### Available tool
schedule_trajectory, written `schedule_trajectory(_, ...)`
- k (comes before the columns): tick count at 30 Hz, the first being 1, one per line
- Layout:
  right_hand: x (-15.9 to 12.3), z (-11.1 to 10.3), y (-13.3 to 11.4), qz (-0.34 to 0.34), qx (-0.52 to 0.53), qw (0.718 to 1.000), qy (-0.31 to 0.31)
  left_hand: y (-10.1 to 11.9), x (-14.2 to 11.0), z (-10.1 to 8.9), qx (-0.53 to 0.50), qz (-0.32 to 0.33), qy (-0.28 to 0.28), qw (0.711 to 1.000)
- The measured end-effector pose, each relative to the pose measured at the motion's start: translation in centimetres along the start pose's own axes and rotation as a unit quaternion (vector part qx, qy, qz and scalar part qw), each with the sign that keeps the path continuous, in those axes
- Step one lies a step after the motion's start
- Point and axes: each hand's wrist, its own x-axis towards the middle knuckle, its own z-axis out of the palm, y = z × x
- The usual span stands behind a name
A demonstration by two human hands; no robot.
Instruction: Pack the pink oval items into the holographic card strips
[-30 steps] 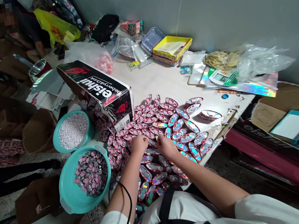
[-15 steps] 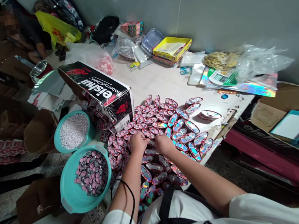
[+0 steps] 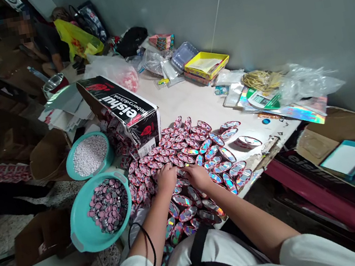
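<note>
Several small oval holographic tins (image 3: 200,147) with pink tops stand packed together on the white table (image 3: 192,98). My left hand (image 3: 166,177) and my right hand (image 3: 198,176) rest side by side on the near middle of this cluster, fingers curled down onto the tins. What the fingertips pinch is hidden. One tin (image 3: 248,141) stands apart at the right of the group.
A black "eishui" carton (image 3: 125,108) lies open left of the tins. Two teal basins stand at the left: one (image 3: 89,154) holds white pellets, the other (image 3: 103,208) pink round lids. Bags, a yellow tray (image 3: 206,61) and papers line the wall. A person (image 3: 34,43) sits far left.
The view shifted slightly down and right. Both hands stayed close together over the tins, fingers working at nearly the same spot.
</note>
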Motion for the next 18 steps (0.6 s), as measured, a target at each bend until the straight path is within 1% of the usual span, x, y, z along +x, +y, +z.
schedule_trajectory(3,0.1,0.2,0.2,-0.005,-0.008,1.000,0.000,0.0,-0.6,0.3,0.020,0.018,0.005,1.000)
schedule_trajectory(7,0.1,0.4,0.4,-0.013,-0.019,1.000,0.002,-0.1,-0.7,0.3,0.027,0.038,-0.014,0.999)
schedule_trajectory(10,-0.2,0.2,0.3,-0.022,-0.034,0.999,0.003,0.1,-0.5,0.1,0.028,0.036,-0.020,0.999)
schedule_trajectory(13,-0.9,0.1,0.2,-0.048,-0.060,0.997,-0.015,0.2,-0.5,-0.1,0.031,0.017,-0.033,0.999)
schedule_trajectory(16,-1.7,1.1,0.8,-0.078,-0.068,0.995,-0.014,0.4,-0.7,0.2,0.018,0.001,-0.057,0.998)
schedule_trajectory(18,-1.7,2.4,1.9,-0.095,-0.078,0.992,0.021,0.3,-0.6,0.9,-0.014,-0.015,-0.044,0.999)
